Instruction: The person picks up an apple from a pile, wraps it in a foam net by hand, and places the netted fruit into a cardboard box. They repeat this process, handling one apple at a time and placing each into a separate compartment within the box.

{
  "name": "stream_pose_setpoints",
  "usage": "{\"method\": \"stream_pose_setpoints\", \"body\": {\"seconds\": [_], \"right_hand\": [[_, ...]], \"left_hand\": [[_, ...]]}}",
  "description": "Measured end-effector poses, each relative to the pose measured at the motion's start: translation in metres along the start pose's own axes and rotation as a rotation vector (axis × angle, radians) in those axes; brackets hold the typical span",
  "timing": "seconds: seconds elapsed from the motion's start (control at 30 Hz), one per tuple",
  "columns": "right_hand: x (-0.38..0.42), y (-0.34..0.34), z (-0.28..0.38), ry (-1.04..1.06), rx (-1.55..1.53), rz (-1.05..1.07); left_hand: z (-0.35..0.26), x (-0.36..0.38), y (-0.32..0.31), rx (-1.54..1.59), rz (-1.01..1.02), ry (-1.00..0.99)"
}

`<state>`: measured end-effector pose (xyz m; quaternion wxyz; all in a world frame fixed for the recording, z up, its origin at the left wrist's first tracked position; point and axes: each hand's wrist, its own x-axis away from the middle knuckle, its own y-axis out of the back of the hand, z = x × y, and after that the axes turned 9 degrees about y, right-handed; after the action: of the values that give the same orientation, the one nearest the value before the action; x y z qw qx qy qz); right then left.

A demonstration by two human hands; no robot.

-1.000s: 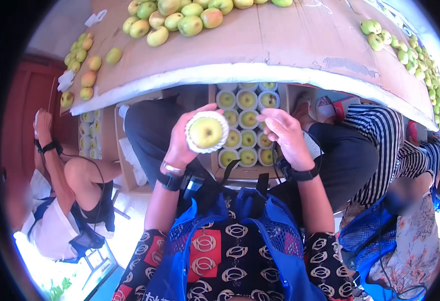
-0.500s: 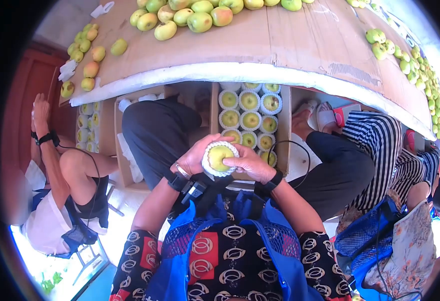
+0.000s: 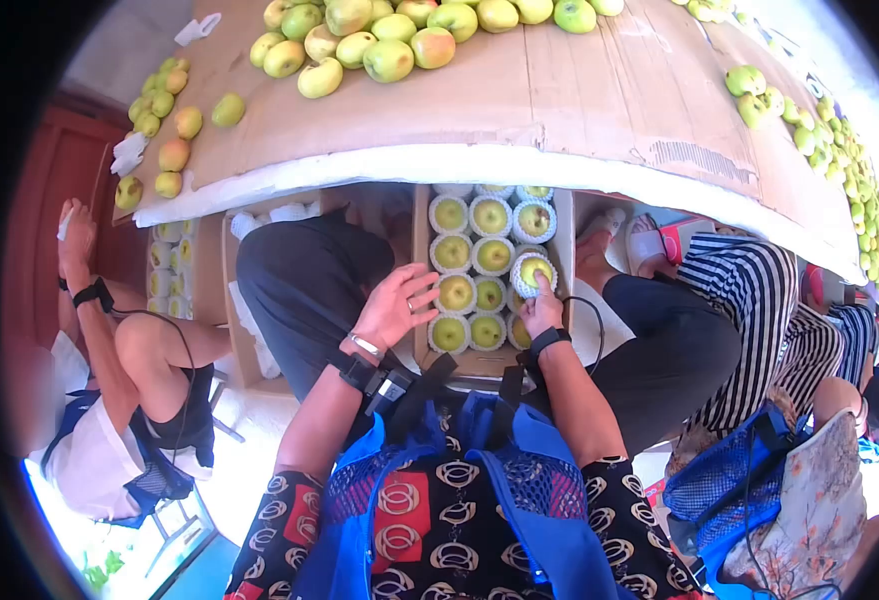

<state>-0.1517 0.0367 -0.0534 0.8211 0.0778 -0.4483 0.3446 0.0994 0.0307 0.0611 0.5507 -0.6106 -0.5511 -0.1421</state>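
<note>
Loose apples (image 3: 173, 154) lie on the left end of the surface (image 3: 479, 110). Below, the left hand (image 3: 396, 305), fingers spread and empty, hovers beside a cardboard box (image 3: 422, 225) of netted apples (image 3: 450, 251); the right hand (image 3: 541, 312) grips a foam-netted apple (image 3: 533, 271) above the box's right column.

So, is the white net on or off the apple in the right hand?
On: the white net rings the apple held in the right hand, leaving one end bare.
</note>
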Motion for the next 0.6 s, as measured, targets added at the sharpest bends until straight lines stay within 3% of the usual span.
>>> {"method": "stream_pose_setpoints", "body": {"seconds": [0.13,0.23,0.37,0.6], "right_hand": [[-0.024,0.002,-0.021,0.072,0.022,-0.120],[-0.048,-0.005,-0.034,0.166,0.215,-0.258],[-0.071,-0.001,-0.052,0.378,0.141,-0.223],[-0.072,-0.010,-0.043,0.233,0.097,-0.180]], "left_hand": [[0.006,-0.003,-0.001,-0.024,0.023,0.008],[-0.001,0.000,-0.001,-0.033,0.004,0.011],[0.003,-0.005,0.000,-0.038,0.010,0.020],[0.000,-0.004,-0.008,-0.068,-0.011,0.019]]}}
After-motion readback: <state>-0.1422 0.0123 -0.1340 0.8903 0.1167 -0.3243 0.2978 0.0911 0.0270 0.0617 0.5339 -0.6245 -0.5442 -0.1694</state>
